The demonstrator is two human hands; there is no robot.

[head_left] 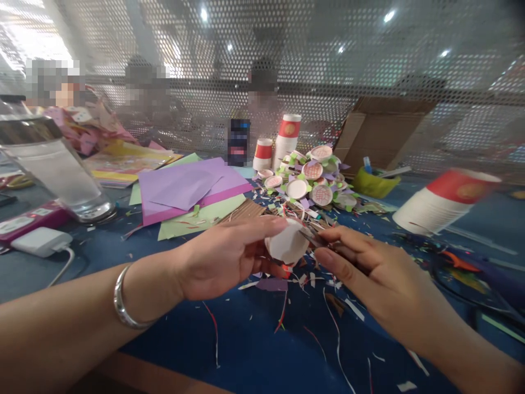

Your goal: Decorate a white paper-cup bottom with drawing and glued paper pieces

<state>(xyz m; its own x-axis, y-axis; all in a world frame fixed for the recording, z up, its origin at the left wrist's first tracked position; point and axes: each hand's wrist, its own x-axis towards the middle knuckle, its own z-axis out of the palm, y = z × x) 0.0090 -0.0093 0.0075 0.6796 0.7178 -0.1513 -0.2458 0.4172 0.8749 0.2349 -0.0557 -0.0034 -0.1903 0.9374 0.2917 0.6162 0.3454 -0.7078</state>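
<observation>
My left hand (225,254) pinches a small white paper cup bottom (286,243) between thumb and fingers, just above the blue table (254,339). A silver bracelet circles that wrist. My right hand (361,268) is closed round a pair of scissors (314,236), whose blades touch the right edge of the white piece. Thin paper strips and scraps lie under and around both hands.
A pile of cut cup bottoms (314,180) sits behind my hands, with stacked red-and-white paper cups (286,139) beyond. A tipped cup stack (445,200) lies right. Purple and green paper sheets (188,191), a glass jar (57,169) and a charger (41,241) are left. Other people sit behind.
</observation>
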